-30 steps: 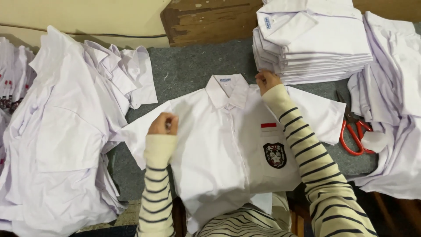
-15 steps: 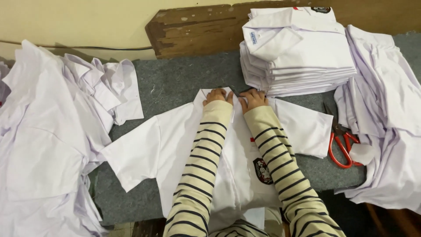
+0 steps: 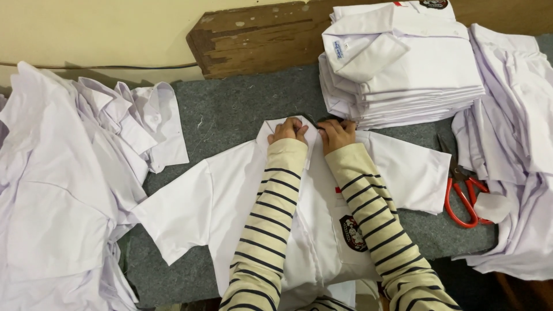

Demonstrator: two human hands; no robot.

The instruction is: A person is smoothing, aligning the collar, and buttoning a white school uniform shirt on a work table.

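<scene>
Hands first: the left hand and the right hand sit close side by side, fingers curled and pinching the collar of a white short-sleeved shirt. Both are closed on the cloth, knuckles up, striped sleeves running back toward the wearer. Whether a button is between the fingertips cannot be told.

The shirt lies flat and face up beneath the forearms on a grey felt-covered counter, sleeves spread out to either side of the hands. A dark shield-shaped badge on the chest pocket lies just under the right forearm.

By the look of it, this is thin, light cotton: soft, limp, quick to crease, and likely to slide a little on the felt. The collar and the button placket are the stiffest parts, so they seem the best places to hold; the shoulder seams would serve for lifting it without dragging.

Just beyond the right hand, nearly touching the collar, stands a neat stack of folded white shirts. Further to the right lie red-handled scissors, closed, beside a loose heap of white garments. Well out to the left of the left hand is a crumpled pile of unfolded shirts. Beyond the hands, a worn wooden board runs along the cream wall.
</scene>
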